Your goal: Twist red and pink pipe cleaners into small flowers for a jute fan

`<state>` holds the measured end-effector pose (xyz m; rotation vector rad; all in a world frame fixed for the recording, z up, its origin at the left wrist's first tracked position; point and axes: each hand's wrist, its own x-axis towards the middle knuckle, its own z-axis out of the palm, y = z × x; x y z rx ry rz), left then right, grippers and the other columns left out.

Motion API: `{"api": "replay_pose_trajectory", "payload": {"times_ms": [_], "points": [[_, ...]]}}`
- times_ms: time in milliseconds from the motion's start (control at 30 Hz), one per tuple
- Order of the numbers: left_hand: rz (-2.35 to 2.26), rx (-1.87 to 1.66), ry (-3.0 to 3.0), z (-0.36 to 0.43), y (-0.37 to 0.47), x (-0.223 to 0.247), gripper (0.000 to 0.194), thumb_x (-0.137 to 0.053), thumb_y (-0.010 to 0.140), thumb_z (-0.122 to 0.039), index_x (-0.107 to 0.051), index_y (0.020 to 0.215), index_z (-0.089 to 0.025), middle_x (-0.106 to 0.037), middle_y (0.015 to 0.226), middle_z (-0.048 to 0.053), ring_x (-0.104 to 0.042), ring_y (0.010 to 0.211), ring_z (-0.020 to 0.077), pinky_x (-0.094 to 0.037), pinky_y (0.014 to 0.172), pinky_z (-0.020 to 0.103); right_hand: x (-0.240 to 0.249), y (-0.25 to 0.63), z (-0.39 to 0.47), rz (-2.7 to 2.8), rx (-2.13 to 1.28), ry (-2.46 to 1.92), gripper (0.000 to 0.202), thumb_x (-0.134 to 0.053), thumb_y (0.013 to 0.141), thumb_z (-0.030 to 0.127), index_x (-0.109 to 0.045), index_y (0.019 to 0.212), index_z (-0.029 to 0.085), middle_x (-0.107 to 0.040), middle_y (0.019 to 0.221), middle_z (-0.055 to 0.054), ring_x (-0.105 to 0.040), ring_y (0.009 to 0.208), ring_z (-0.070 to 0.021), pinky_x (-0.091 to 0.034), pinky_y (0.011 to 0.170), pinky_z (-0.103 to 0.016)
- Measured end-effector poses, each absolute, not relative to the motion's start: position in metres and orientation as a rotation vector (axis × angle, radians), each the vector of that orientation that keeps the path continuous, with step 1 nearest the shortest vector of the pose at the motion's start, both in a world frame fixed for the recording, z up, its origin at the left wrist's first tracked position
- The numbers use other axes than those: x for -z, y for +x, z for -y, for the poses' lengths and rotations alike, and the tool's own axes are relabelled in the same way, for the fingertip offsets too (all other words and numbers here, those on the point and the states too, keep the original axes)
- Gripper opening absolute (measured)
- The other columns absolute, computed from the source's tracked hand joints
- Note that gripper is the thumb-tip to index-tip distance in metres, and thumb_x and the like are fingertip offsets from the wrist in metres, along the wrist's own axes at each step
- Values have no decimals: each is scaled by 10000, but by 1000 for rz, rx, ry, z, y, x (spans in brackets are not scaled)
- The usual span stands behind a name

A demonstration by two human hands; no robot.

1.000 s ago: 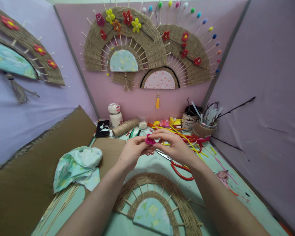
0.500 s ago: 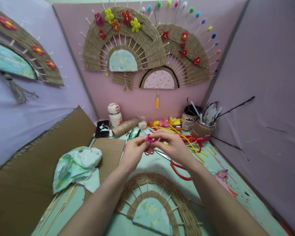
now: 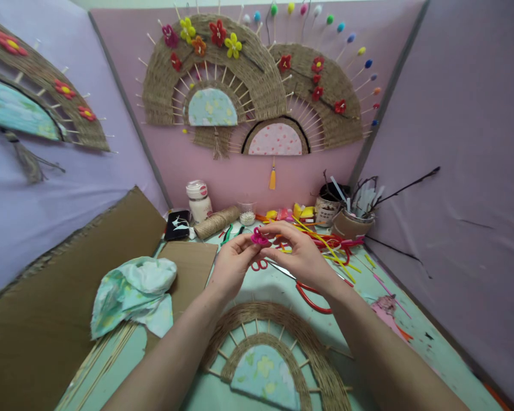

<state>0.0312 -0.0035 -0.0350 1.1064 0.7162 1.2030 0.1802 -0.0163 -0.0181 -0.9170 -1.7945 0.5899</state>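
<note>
A small magenta looped piece (image 3: pixel 260 236), like a flower of fuzzy stems, is pinched between the fingertips of my left hand (image 3: pixel 235 261). My right hand (image 3: pixel 298 252) is beside it, thumb and index finger curved round the piece's right side; whether they touch it is hard to tell. Below the hands lie red-handled scissors (image 3: pixel 312 298), and a small red looped shape (image 3: pixel 259 265) shows under my fingers. Nearest me, between my forearms, rests a woven twine fan (image 3: pixel 265 311) with a green floral cloth centre (image 3: pixel 265 374).
Crumpled floral cloth (image 3: pixel 132 291) and cardboard (image 3: pixel 191 268) lie at left. Toward the back stand a white bottle (image 3: pixel 199 202), a twine roll (image 3: pixel 216 222) and a pot of twigs (image 3: pixel 353 222). Yellow and red stems (image 3: pixel 329 248) lie behind my right hand. Fans (image 3: pixel 257 85) hang on the wall.
The magenta piece has turned and its loops now stand up above my left fingertips. My right fingers have loosened and drawn slightly away from it. The view has shifted slightly.
</note>
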Motion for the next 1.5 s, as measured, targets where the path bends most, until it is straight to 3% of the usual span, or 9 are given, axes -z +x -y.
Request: {"api": "replay_pose_trajectory", "payload": {"times_ms": [133, 300, 467, 700, 933, 1167, 1333, 1500], "points": [[-633, -1159, 920, 3, 28, 30, 160, -606, 698, -170, -676, 829, -112, -696, 841, 74, -628, 756, 143, -492, 762, 269, 25, 187, 10, 1800, -596, -952, 339, -595, 807, 220, -558, 1144, 226, -605, 1140, -66, -566, 1039, -189, -443, 924, -372], [-611, -1095, 855, 5, 24, 27, 241, -567, 763, -303, -667, 843, -99, -696, 829, 93, -639, 733, 152, -505, 736, 274, 23, 193, 9, 1864, -707, -972, 309, -534, 852, 237, -544, 1160, 209, -618, 1128, -65, -568, 1057, -178, -434, 934, -350], [-689, -1019, 999, 6, 23, 25, 188, -654, 736, -213, -652, 892, -109, -690, 813, 65, -626, 702, 112, -486, 689, 213, 22, 194, 7, 1944, -668, -993, 233, -463, 892, 237, -605, 1075, 203, -635, 1079, -55, -574, 1016, -166, -438, 886, -316], [-724, -970, 995, 4, 19, 24, 246, -651, 743, -219, -634, 972, -133, -690, 819, 70, -623, 665, 113, -483, 647, 233, 22, 198, 4, 2001, -355, -1109, 134, -526, 857, 216, -656, 845, 185, -654, 816, -45, -575, 788, -165, -424, 736, -292], [-804, -979, 1270, 0, 12, 25, 288, -694, 695, -205, -636, 977, -193, -658, 912, 35, -602, 788, 119, -451, 673, 221, 13, 202, 10, 2084, -206, -1180, 156, -525, 858, 211, -650, 772, 175, -649, 754, -42, -555, 741, -161, -389, 703, -283], [-796, -923, 1206, 3, 15, 23, 187, -721, 679, -252, -637, 818, -158, -631, 725, 10, -595, 668, 103, -450, 658, 234, 11, 199, 15, 2150, -201, -1205, 160, -516, 866, 211, -656, 791, 185, -649, 771, -30, -559, 775, -163, -385, 725, -289], [-784, -997, 1036, 4, 18, 22, 193, -734, 673, -232, -643, 817, -141, -665, 772, 28, -627, 686, 109, -493, 698, 245, 12, 194, 17, 1993, -118, -1221, 141, -562, 845, 239, -645, 953, 203, -617, 964, -66, -530, 959, -206, -371, 840, -341], [-729, -982, 951, 3, 19, 24, 151, -713, 703, -193, -653, 825, -129, -700, 812, 68, -654, 731, 133, -520, 722, 256, 13, 190, 18, 1991, -71, -1189, 79, -579, 838, 244, -648, 868, 220, -612, 956, -56, -512, 961, -215, -341, 845, -369]]}}
